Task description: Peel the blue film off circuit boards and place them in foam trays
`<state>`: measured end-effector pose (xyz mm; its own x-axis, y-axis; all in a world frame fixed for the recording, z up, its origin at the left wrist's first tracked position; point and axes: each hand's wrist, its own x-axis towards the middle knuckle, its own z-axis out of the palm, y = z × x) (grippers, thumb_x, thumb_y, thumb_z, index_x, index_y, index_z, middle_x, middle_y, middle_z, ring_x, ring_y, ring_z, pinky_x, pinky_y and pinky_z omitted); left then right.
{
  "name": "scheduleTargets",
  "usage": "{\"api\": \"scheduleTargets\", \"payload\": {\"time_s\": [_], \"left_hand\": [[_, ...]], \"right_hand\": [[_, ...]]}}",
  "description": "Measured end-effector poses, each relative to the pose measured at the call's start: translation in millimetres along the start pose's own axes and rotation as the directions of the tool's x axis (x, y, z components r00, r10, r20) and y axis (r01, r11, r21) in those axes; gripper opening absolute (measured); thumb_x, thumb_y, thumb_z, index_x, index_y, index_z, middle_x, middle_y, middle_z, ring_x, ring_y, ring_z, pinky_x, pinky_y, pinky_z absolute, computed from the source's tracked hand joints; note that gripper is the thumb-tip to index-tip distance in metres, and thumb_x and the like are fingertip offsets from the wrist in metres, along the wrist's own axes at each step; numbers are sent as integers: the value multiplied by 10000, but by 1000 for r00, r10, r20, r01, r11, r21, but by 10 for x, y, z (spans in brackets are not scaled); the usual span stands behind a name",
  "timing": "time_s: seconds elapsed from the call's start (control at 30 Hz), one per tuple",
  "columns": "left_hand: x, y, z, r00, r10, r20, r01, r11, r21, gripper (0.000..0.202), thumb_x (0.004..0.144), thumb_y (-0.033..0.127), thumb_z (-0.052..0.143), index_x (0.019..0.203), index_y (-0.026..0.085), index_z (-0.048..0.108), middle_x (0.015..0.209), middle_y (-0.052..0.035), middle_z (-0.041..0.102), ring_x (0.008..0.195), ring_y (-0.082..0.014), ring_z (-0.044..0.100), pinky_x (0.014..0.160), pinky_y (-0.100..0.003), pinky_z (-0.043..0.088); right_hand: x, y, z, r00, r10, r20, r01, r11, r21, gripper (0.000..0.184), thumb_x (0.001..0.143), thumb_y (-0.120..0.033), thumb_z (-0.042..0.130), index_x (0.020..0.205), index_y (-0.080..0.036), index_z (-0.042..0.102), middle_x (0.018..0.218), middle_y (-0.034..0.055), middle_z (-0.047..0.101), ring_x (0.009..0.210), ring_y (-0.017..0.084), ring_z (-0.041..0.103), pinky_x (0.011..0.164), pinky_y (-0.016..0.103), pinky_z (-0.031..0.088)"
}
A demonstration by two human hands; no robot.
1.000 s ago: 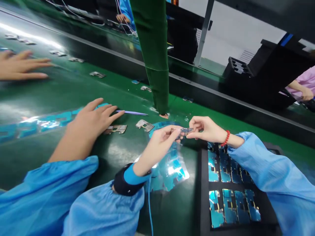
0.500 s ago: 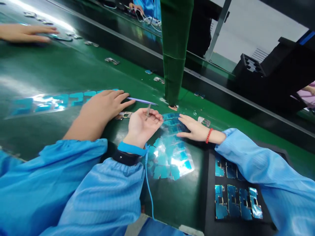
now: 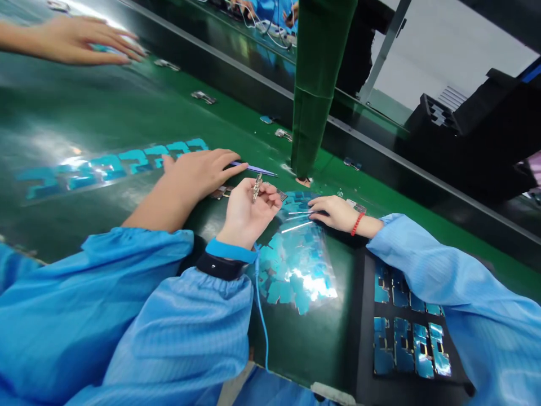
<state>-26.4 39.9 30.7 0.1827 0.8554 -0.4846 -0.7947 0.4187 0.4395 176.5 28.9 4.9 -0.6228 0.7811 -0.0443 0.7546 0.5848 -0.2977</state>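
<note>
My left hand (image 3: pixel 253 208), with a blue wrist strap, is palm up, its fingers curled around a small metallic circuit board (image 3: pixel 257 187). To the right, my right hand (image 3: pixel 336 213), with a red bead bracelet, closes on thin tweezers (image 3: pixel 298 215), whose bright prongs point left. Beneath the prongs lies a clear sheet with blue film pieces (image 3: pixel 291 259), overlapping and glossy. Just past my left fingertips shows the edge of another small board (image 3: pixel 282 195). A bright strip near the tweezers could be a reflection.
A co-worker's hand (image 3: pixel 203 172) rests left of mine, beside purple tweezers (image 3: pixel 257 169). Another person's hand (image 3: pixel 80 40) reaches in at upper left. A black tray (image 3: pixel 362 327) holds blue-filmed boards. A green post (image 3: pixel 319 90) rises ahead. Boards line the green belt (image 3: pixel 236 113).
My right hand has gone from spread fingers over the film sheet to gripping tweezers. My left hand stays curled around its board. The far-left person's hand has moved right.
</note>
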Motion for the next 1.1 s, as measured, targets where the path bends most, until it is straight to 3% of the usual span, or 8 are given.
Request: {"api": "scheduleTargets", "payload": {"time_s": [0.17,0.3,0.43,0.67,0.83,0.97,1.03,1.1], "left_hand": [[-76,-59,26,991,-80,111,57,979,198,333,909,167,401,582,165,468,543,3,518,527,-93,518,548,-193,464],[-150,-61,21,979,-79,188,29,966,255,330,929,193,450,604,152,486,597,17,558,609,-66,539,643,-157,464],[-94,-89,12,995,-10,103,-25,941,338,287,918,168,459,635,169,508,609,-8,585,600,-97,559,603,-182,488],[11,-141,-8,997,-17,76,-13,929,371,255,899,168,469,648,165,514,616,-22,599,571,-110,579,589,-204,498],[18,-132,-9,997,-15,76,-14,932,363,294,908,165,448,621,154,510,600,-18,589,546,-100,564,573,-201,493],[1,-116,5,997,-10,81,-19,936,352,301,900,165,460,603,153,506,593,-18,580,541,-100,554,562,-201,490],[-8,-103,11,996,-1,88,-29,939,342,302,895,168,466,596,153,501,593,-17,575,544,-100,551,560,-200,487],[-12,-90,11,996,11,92,-41,943,331,298,893,168,467,598,155,499,591,-14,569,547,-99,550,560,-198,483]], "right_hand": [[-209,-83,-151,996,-17,85,16,1000,13,96,945,-206,573,946,-162,658,988,73,679,908,200,628,795,292,470],[-347,-119,-331,999,35,-37,-29,988,150,95,926,-210,588,874,-155,646,799,29,677,722,155,621,700,249,450],[-443,46,-517,984,123,-132,-74,942,326,87,873,-191,591,816,-140,632,705,1,644,632,123,588,640,224,443],[-536,436,-504,952,167,256,-270,851,450,58,812,-187,615,819,-130,614,725,11,666,682,142,637,654,233,482],[-565,438,-474,893,310,326,-345,937,55,246,772,-184,743,966,-132,601,727,1,678,704,156,641,689,245,464],[-527,283,-593,842,491,224,-427,859,-282,619,729,-280,829,1232,-106,513,981,111,669,898,257,633,737,315,491],[-478,93,-618,871,482,98,-398,808,-436,756,694,-241,855,1317,-85,455,1188,200,578,1062,338,566,825,397,490],[-416,-150,-564,929,369,-20,-326,793,-515,703,743,-150,803,1340,-63,442,1317,246,477,1195,386,467,933,478,443]]}}
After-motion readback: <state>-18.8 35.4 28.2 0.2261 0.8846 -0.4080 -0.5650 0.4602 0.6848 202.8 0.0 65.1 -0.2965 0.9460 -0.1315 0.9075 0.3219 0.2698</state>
